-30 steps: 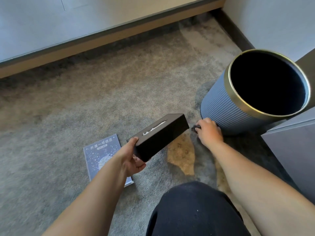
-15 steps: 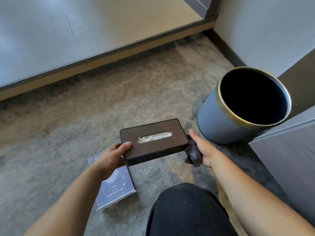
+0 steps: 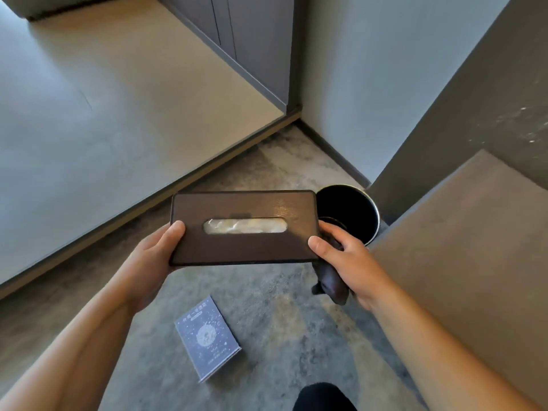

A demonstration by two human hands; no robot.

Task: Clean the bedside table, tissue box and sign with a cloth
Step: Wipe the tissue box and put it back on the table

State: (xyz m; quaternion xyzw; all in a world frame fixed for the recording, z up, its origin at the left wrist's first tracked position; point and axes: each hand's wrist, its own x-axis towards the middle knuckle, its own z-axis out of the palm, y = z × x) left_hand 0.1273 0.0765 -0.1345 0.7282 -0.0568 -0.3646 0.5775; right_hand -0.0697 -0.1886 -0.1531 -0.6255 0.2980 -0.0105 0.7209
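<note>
A dark brown tissue box (image 3: pixel 243 247) with an oval slot showing white tissue is held level in the air above the carpet. My left hand (image 3: pixel 157 256) grips its left end. My right hand (image 3: pixel 347 262) grips its right end and also holds a dark cloth (image 3: pixel 329 283) that hangs below the palm. The blue sign (image 3: pixel 206 341), a printed card in a clear holder, lies flat on the carpet below the box. The bedside table top (image 3: pixel 462 262), a grey-brown surface, is at the right.
A round bin (image 3: pixel 360 209) with a metal rim stands on the carpet behind the box, next to the bedside table and wall. A raised pale floor step (image 3: pixel 118 108) runs across the left. My dark-clothed knee (image 3: pixel 323 398) is at the bottom edge.
Both hands have lifted the tissue box higher and turned its top face towards me. The view rose, so the bin and sign look farther below. The cloth stays in my right hand.
</note>
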